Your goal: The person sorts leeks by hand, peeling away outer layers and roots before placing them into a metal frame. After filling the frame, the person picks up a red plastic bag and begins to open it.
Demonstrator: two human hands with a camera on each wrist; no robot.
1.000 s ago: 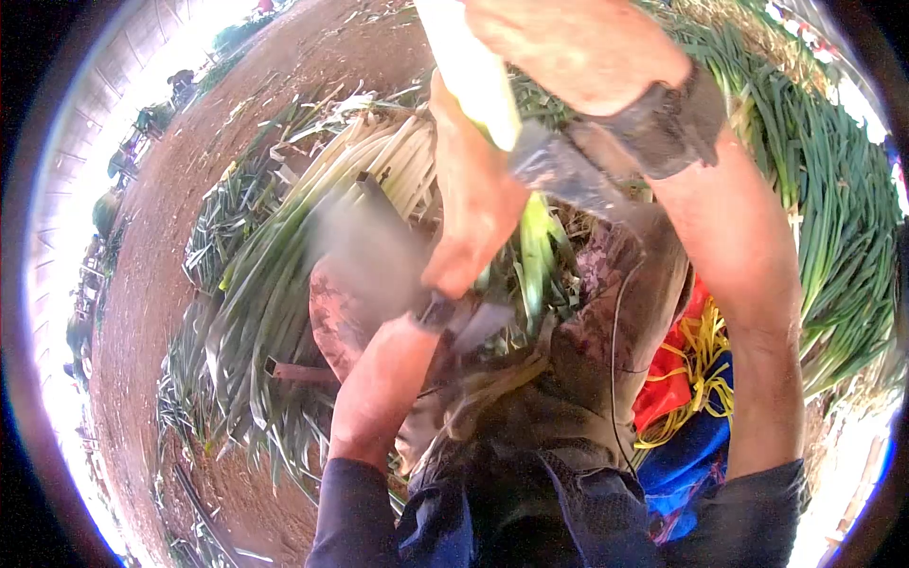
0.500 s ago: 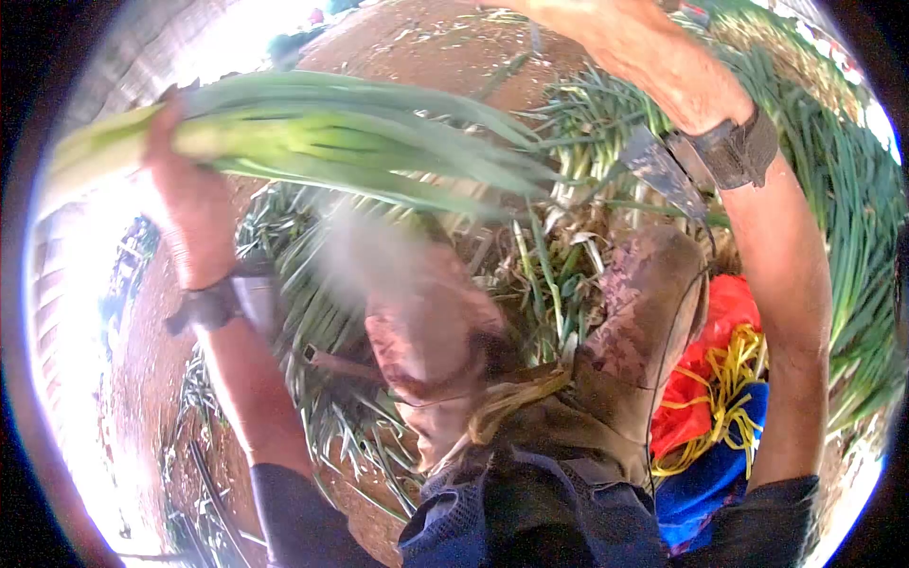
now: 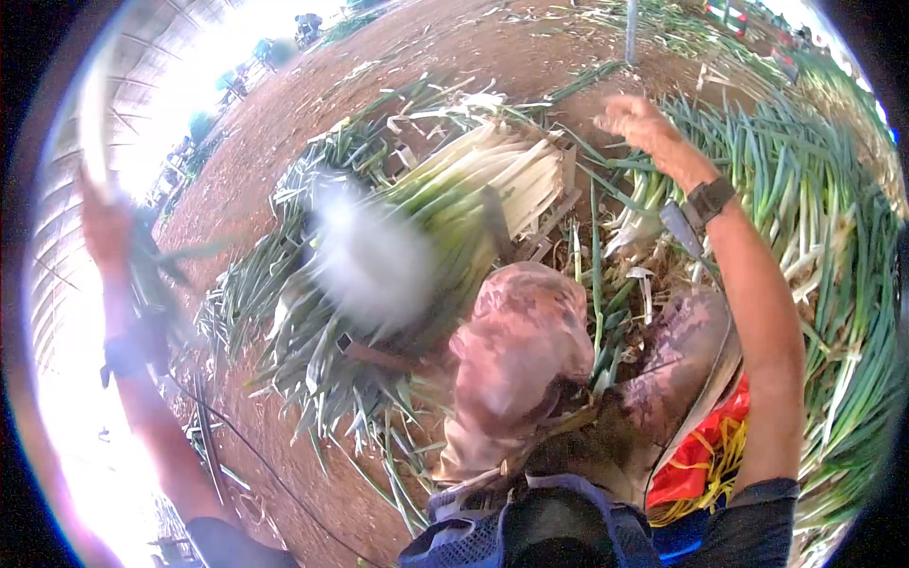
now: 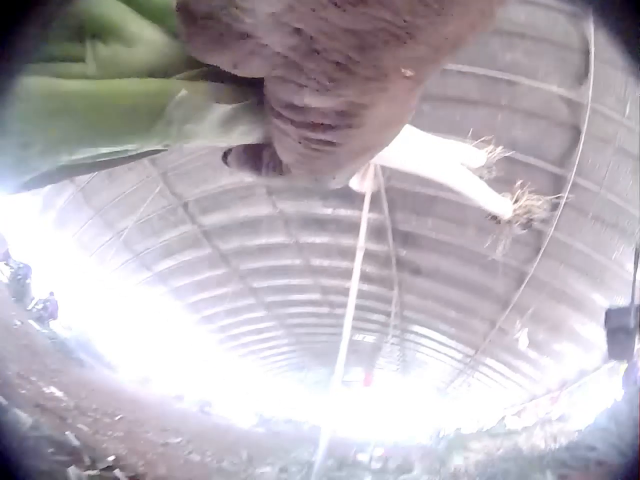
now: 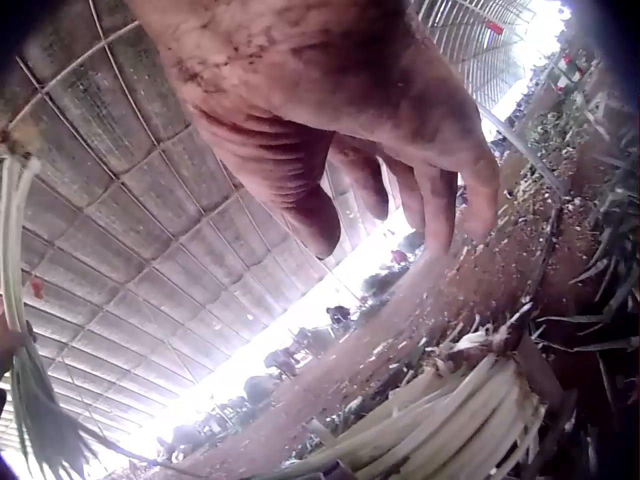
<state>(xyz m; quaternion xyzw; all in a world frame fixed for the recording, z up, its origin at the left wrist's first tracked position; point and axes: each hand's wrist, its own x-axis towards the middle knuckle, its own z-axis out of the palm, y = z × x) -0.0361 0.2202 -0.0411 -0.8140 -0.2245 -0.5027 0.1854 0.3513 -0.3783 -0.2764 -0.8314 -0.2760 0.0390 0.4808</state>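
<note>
Leeks [image 4: 110, 115] with broad green leaves are gripped in my left hand [image 4: 330, 85], raised at the far left in the head view. Their white stems and rooty ends [image 4: 445, 170] stick out past the hand in the left wrist view. My right hand [image 3: 646, 125] is stretched forward over the ground, its fingers loosely bent and nothing held. Below and left of it lies a trimmed stack of leeks [image 3: 516, 180] on a metal frame [image 3: 371, 354], white ends towards the right. That stack also shows under the right hand [image 5: 330, 110] in the right wrist view.
A long heap of leeks [image 3: 838, 246] runs along my right side. Beside my right leg sit a red bag [image 3: 696, 462] and yellow ties [image 3: 727, 454]. A metal pole [image 3: 631, 33] stands ahead on the brown dirt floor [image 3: 454, 57]. A cable [image 3: 275, 473] hangs by my left arm.
My left hand has swung up and out to the far left with the leeks, which now stand more upright. My right hand has come back into sight, empty, and the view has turned left.
</note>
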